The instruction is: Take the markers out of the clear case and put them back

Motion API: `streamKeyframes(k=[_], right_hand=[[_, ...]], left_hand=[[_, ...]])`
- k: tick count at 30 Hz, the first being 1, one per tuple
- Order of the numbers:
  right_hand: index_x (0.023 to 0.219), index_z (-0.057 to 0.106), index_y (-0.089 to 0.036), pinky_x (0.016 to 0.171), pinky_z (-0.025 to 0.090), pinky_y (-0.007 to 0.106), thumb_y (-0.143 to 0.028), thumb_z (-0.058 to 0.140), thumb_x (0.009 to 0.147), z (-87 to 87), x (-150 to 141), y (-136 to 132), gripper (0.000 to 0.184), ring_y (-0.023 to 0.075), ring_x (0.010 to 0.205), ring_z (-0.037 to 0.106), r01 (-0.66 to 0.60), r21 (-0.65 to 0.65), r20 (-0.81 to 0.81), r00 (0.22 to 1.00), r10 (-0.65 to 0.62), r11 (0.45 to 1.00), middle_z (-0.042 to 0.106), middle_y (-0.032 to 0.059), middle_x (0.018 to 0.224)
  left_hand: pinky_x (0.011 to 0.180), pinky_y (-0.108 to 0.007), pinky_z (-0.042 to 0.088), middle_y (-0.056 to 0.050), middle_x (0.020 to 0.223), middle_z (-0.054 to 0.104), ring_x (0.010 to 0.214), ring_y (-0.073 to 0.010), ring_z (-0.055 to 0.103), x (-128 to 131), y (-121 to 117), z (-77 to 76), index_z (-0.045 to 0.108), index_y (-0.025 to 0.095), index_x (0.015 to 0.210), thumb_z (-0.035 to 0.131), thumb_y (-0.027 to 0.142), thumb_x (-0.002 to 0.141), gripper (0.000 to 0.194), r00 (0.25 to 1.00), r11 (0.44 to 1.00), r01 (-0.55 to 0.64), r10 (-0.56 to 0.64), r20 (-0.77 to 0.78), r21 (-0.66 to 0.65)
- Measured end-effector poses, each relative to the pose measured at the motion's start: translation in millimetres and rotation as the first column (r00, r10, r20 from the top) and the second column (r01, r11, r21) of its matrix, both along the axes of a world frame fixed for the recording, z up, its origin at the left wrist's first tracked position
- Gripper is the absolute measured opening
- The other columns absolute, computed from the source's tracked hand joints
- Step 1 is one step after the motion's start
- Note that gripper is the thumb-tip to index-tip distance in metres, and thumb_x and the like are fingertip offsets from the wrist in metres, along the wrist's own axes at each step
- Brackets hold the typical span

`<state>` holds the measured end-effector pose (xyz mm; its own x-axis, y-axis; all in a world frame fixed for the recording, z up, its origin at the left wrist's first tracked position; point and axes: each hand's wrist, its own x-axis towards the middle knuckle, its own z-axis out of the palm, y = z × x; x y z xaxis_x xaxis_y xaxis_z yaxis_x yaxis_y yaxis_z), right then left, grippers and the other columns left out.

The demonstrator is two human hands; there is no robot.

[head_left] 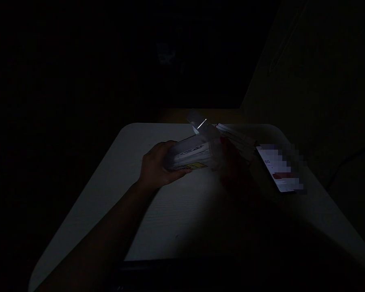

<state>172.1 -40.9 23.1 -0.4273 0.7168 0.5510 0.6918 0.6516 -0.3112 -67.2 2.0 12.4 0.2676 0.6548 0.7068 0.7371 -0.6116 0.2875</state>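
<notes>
My left hand [156, 166] is closed around a clear plastic box [190, 154], fingers over the top and thumb along the near side. The box lies tilted above the table and has a yellow label strip low on its side; slim whitish shapes with dark print show inside. A clear flap [203, 123] stands up at its far end and catches a bright glint. My right hand [235, 162] is by the box's right end, deep in shadow, so its fingers cannot be made out. Just beyond it lie several slim white pen-like sticks [237, 136].
A lit phone [275, 168] lies on the right side of the white table [109, 170]. The room around is very dark. Past the table's far edge stands a large dark panel [197, 61], and a cable [349, 160] runs at the right.
</notes>
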Motion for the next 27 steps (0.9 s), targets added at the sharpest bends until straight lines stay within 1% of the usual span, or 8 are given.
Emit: streamKeyframes(k=[3, 5, 9, 11, 14, 17, 23, 27], right_hand=[[0.144, -0.002, -0.019, 0.111, 0.021, 0.045, -0.041, 0.026, 0.088, -1.5, -1.9, 0.2, 0.067, 0.0208, 0.139, 0.007, -0.021, 0.006, -0.011, 1.000, 0.021, 1.000, 0.003, 0.0049, 0.151], [0.144, -0.002, -0.021, 0.110, 0.023, 0.045, -0.040, 0.027, 0.088, -2.1, -2.2, 1.4, 0.066, 0.0215, 0.139, 0.010, -0.016, 0.006, -0.020, 1.000, 0.016, 1.000, 0.008, 0.0051, 0.151], [0.144, -0.001, -0.024, 0.105, 0.034, 0.044, -0.036, 0.031, 0.088, -6.5, 6.0, 12.1, 0.065, 0.0229, 0.134, 0.028, 0.148, -0.022, -0.070, 0.986, -0.149, 0.989, 0.026, 0.0076, 0.146], [0.144, 0.005, -0.021, 0.104, 0.035, 0.045, -0.033, 0.031, 0.089, -11.1, 14.2, 20.4, 0.062, 0.0233, 0.132, 0.031, 0.244, -0.011, -0.061, 0.968, -0.244, 0.970, 0.028, 0.0115, 0.145], [0.140, 0.020, -0.012, 0.106, 0.026, 0.053, -0.037, 0.033, 0.088, -21.3, 25.3, 30.0, 0.059, 0.0288, 0.136, 0.018, 0.301, 0.010, 0.024, 0.953, -0.301, 0.954, 0.022, 0.0184, 0.146], [0.137, 0.027, -0.007, 0.104, 0.022, 0.059, -0.040, 0.029, 0.089, -33.0, 29.3, 32.7, 0.059, 0.0322, 0.136, 0.016, 0.342, -0.002, 0.105, 0.934, -0.340, 0.940, 0.022, 0.0227, 0.144], [0.136, 0.031, -0.016, 0.099, 0.027, 0.064, -0.039, 0.031, 0.087, -52.2, 24.4, 29.9, 0.055, 0.0367, 0.130, 0.030, 0.289, -0.035, 0.047, 0.957, -0.288, 0.957, 0.038, 0.0192, 0.138], [0.136, 0.031, -0.017, 0.100, 0.024, 0.066, -0.038, 0.029, 0.087, -56.5, 21.3, 27.2, 0.054, 0.0372, 0.129, 0.032, 0.223, -0.018, -0.025, 0.974, -0.224, 0.975, 0.041, 0.0181, 0.135]], left_hand=[[0.075, -0.034, 0.049, -0.007, 0.097, 0.062, 0.086, -0.0225, 0.061, 0.6, -0.2, -0.1, 0.050, 0.018, 0.109, 0.071, 0.056, 0.055, 0.069, 1.000, 1.000, -0.002, 0.002, 0.008, -0.010], [0.076, -0.034, 0.049, -0.007, 0.098, 0.062, 0.086, -0.0226, 0.061, 0.8, -0.2, -0.4, 0.049, 0.018, 0.110, 0.071, 0.056, 0.055, 0.069, 1.000, 1.000, -0.003, 0.003, 0.010, -0.009], [0.076, -0.035, 0.049, -0.007, 0.100, 0.061, 0.087, -0.0227, 0.061, 0.3, -0.1, -1.7, 0.049, 0.020, 0.111, 0.068, 0.058, 0.056, 0.069, 1.000, 0.999, -0.025, 0.025, 0.010, -0.025], [0.076, -0.035, 0.050, -0.007, 0.100, 0.062, 0.087, -0.0227, 0.061, -0.3, 0.0, -1.9, 0.048, 0.020, 0.111, 0.068, 0.059, 0.056, 0.070, 1.000, 1.000, -0.016, 0.016, 0.005, -0.015], [0.076, -0.034, 0.050, -0.007, 0.100, 0.062, 0.087, -0.0226, 0.061, -1.2, 0.0, -1.3, 0.048, 0.019, 0.111, 0.069, 0.058, 0.055, 0.072, 1.000, 1.000, 0.001, -0.001, -0.013, 0.010], [0.077, -0.035, 0.050, -0.007, 0.100, 0.062, 0.087, -0.0226, 0.061, -1.2, -0.5, -0.1, 0.048, 0.019, 0.111, 0.069, 0.059, 0.056, 0.071, 1.000, 1.000, -0.007, 0.007, -0.018, 0.004], [0.078, -0.035, 0.049, -0.007, 0.102, 0.061, 0.089, -0.0230, 0.061, -0.9, -0.8, 0.5, 0.048, 0.019, 0.112, 0.069, 0.057, 0.056, 0.071, 1.000, 1.000, 0.004, -0.004, -0.011, 0.000], [0.077, -0.035, 0.050, -0.007, 0.101, 0.062, 0.089, -0.0229, 0.061, -1.3, 0.2, -0.6, 0.048, 0.019, 0.112, 0.071, 0.056, 0.056, 0.071, 1.000, 1.000, 0.009, -0.009, -0.005, 0.011]])
